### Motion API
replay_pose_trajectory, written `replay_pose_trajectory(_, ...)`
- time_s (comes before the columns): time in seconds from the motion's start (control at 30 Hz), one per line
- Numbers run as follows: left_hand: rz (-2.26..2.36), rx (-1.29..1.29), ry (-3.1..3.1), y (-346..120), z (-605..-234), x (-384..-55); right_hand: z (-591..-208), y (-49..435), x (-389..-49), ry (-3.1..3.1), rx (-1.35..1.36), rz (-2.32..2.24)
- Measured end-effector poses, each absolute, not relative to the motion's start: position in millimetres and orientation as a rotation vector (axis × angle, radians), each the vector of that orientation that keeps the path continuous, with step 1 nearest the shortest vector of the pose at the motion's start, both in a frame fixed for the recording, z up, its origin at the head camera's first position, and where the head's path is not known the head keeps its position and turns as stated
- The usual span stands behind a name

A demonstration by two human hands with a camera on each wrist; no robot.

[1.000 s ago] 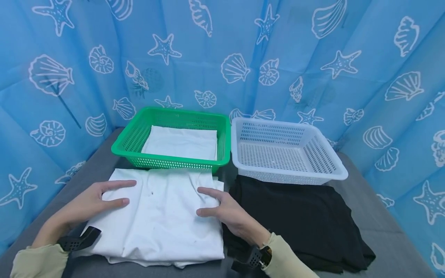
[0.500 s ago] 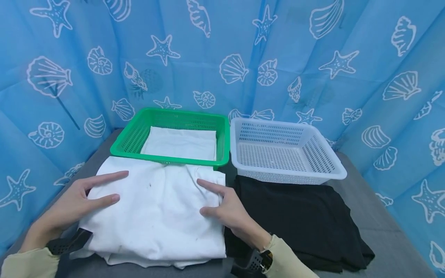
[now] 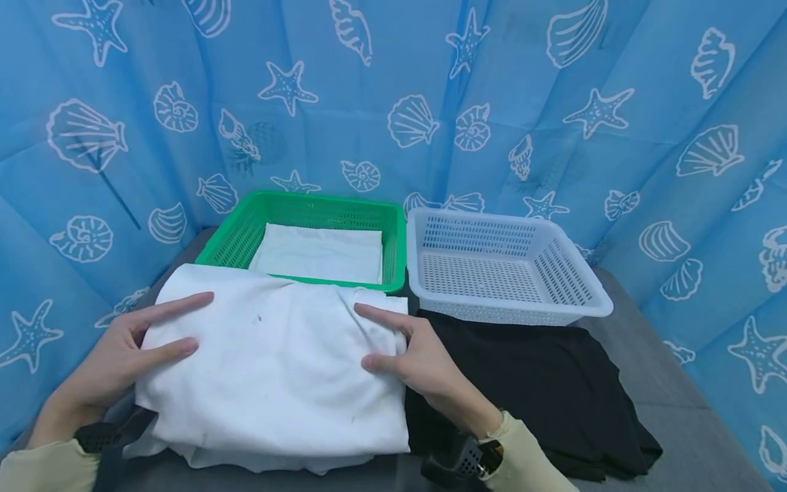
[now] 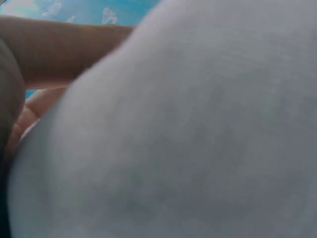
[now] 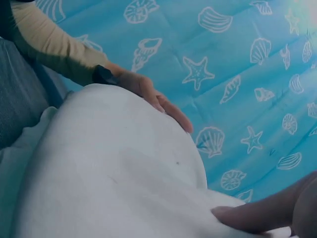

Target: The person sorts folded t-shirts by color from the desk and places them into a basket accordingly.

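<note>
Between my two hands I hold a folded white cloth [image 3: 270, 362], its far left part raised in front of the green basket. My left hand [image 3: 113, 355] grips the left edge, thumb and index finger on top and the other fingers hidden beneath. The right edge is gripped the same way by my right hand [image 3: 427, 359]. More white fabric [image 3: 246, 461] lies under it on the grey surface. The cloth fills most of the left wrist view. In the right wrist view it bulges upward, with a crease running to the right hand's fingertip [image 5: 223, 212].
The green basket [image 3: 396, 253] at the back contains a flat folded white cloth [image 3: 320, 253]. Beside it stands a white perforated basket [image 3: 522, 311]. A stack of folded black cloth [image 3: 529, 389] lies at the right. Behind everything hangs a blue seashell-patterned curtain [image 3: 344, 137].
Both hands have gripped the white cloth and raised it, its far edge now overlapping the green basket's front. The left hand has shifted left, the right hand slightly right. The baskets and black stack stay put.
</note>
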State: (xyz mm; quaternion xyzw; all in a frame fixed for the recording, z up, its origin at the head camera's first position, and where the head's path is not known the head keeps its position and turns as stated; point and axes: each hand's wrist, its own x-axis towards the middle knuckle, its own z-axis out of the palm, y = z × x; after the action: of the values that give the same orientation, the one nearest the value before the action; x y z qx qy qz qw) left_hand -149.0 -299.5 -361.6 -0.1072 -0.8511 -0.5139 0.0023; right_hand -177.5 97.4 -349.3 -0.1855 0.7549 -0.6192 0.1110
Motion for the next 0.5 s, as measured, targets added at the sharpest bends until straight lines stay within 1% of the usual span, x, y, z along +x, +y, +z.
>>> replay_pose_trajectory(0.23, -1.885, -0.376, -2.415, -299.7, -357.5, -146.1, -339.4, 103.0, -173.7, 2.193, -0.725, -1.918)
replay_pose_trajectory(0.33, -1.842, -0.326, -2.437, -297.2, -356.7, -146.3, -337.3, 105.8, -174.0, 2.188, -0.781, -1.95)
replay_pose_trajectory(0.5, -1.737, -0.257, -2.52, -291.0, -353.5, -147.6, -335.3, 110.9, -178.1, 2.213, -0.768, -1.94)
